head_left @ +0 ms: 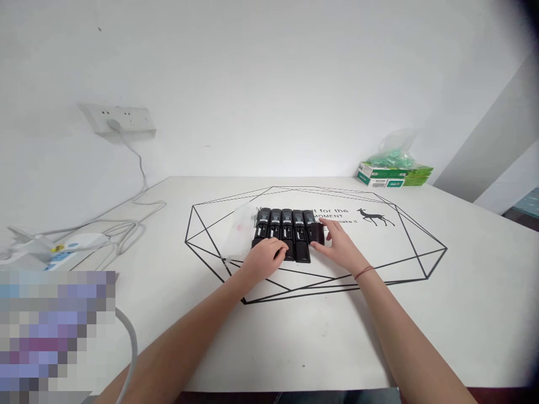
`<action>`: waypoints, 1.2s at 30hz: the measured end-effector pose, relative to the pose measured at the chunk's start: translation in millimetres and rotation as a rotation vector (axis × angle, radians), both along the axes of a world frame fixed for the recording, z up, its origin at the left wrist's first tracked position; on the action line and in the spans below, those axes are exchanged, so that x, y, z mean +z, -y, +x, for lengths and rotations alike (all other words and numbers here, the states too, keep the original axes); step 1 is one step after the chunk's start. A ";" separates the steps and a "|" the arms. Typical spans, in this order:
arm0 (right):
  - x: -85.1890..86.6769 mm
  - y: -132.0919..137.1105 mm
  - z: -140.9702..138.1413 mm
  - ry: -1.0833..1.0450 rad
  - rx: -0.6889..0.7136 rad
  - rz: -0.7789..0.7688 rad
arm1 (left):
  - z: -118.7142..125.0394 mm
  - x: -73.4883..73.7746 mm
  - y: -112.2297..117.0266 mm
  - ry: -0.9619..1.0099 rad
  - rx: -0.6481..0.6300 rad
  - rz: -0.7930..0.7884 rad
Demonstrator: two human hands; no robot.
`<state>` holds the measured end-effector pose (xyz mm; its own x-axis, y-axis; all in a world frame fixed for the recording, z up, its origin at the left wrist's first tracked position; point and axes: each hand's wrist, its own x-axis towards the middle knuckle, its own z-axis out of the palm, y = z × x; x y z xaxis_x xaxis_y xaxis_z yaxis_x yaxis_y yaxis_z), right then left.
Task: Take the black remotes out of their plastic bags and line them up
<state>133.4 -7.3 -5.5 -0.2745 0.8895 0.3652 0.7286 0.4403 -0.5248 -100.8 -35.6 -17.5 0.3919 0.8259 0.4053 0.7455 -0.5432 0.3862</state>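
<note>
Several black remote controls [287,230] lie side by side in a row on the white table, with open battery compartments facing up. Over the lower ends of the left ones rests my left hand [265,257], its fingers curled and thumb near the forefinger; anything between them is hidden. My right hand [337,242] is at the right end of the row, thumb and fingers around the rightmost black remote control [317,234], whose lower part looks raised or turned. A clear plastic bag [238,235] lies against the row's left side.
Green-and-white boxes [383,173] with a bag of green material [391,157] on top stand at the back right. At left are a power strip [71,252], tangled white cables [122,227] and a wall socket [126,119]. A blurred-out patch covers the lower left.
</note>
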 end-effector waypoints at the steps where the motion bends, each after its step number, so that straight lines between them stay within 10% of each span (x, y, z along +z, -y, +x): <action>1: -3.6 -2.9 -2.7 -0.005 -0.027 0.074 | -0.3 0.6 -0.1 0.000 -0.003 -0.001; 18: -30.9 -28.3 -33.8 0.174 -0.458 -0.093 | 3.4 -0.9 2.7 0.025 -0.024 0.034; 28: -21.2 -38.3 -19.2 -0.660 -0.597 -0.397 | -2.0 16.9 -0.7 0.128 -0.004 0.012; 31: -14.4 -29.8 -11.1 -0.968 -0.506 -0.432 | -0.1 28.1 -6.0 0.217 0.042 -0.071; 36: 3.0 -6.2 -22.0 -1.191 0.065 -0.585 | 23.3 31.2 -20.7 0.592 0.075 -0.270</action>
<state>111.4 -1.1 -2.5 -0.1031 0.9945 -0.0188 -0.3192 -0.0510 -0.9463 -77.5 -14.9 13.6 0.1036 0.9454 0.3091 0.3966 -0.3243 0.8588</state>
